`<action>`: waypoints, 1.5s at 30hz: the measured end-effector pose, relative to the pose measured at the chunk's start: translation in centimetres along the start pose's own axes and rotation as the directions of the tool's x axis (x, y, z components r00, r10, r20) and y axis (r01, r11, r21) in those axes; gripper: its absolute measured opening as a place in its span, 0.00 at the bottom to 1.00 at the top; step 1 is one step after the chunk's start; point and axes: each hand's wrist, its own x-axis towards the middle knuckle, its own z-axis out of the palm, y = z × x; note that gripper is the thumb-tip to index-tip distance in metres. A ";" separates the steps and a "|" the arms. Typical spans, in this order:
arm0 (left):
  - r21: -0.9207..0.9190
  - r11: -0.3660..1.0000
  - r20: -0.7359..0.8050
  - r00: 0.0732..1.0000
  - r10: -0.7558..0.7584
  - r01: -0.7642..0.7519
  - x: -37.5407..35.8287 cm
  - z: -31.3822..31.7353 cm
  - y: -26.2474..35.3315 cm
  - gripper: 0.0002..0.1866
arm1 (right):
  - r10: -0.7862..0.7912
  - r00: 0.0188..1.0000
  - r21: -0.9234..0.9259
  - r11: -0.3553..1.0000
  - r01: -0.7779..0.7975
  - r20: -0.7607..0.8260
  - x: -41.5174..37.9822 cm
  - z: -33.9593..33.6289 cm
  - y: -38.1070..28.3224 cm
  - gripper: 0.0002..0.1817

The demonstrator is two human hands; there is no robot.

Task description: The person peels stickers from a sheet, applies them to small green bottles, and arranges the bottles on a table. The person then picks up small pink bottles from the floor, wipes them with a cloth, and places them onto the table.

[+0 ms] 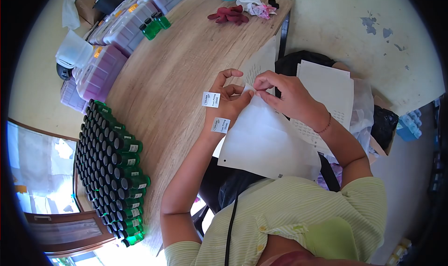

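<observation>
My left hand (229,100) pinches the upper corner of a large white sheet (266,140) between thumb and fingers, its index finger raised and curved. Two small printed labels stick to it: one label (211,99) on the back of the hand, the other label (220,125) near the wrist. At the same corner, the fingertips of my right hand (284,94) are pressed together beside the left thumb. Whatever small piece they may hold is too small to make out. The sheet hangs down over my lap, and part of it with printed text shows behind my hands.
Many green bottles with black caps (112,172) stand at the table's left edge. Purple bins (100,72) line the far left side. Three small green bottles (150,28), red gloves (228,15) and cloths (255,7) lie farther back. Printed sheets (326,88) are at the right.
</observation>
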 end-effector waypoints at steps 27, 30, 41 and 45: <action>0.010 0.997 0.115 0.990 0.075 -0.077 -0.2 0.2 -0.2 0.21 | 0.289 0.954 0.261 0.918 -0.299 0.074 -1.0 -1.5 -0.1 0.11; 0.003 0.997 0.119 0.990 0.076 -0.077 -0.3 0.3 0.0 0.21 | 0.325 0.943 0.441 0.837 -0.323 0.073 -1.1 -0.9 0.9 0.11; 0.011 0.977 0.199 0.958 0.206 -0.213 1.1 1.6 -0.1 0.22 | 0.450 0.850 0.753 0.650 -0.102 -0.273 -3.1 -7.3 4.7 0.11; -0.120 0.919 0.405 0.827 0.391 -0.376 5.7 7.5 -0.9 0.23 | 0.439 0.725 0.662 0.749 0.030 -0.530 -5.9 -12.9 5.1 0.15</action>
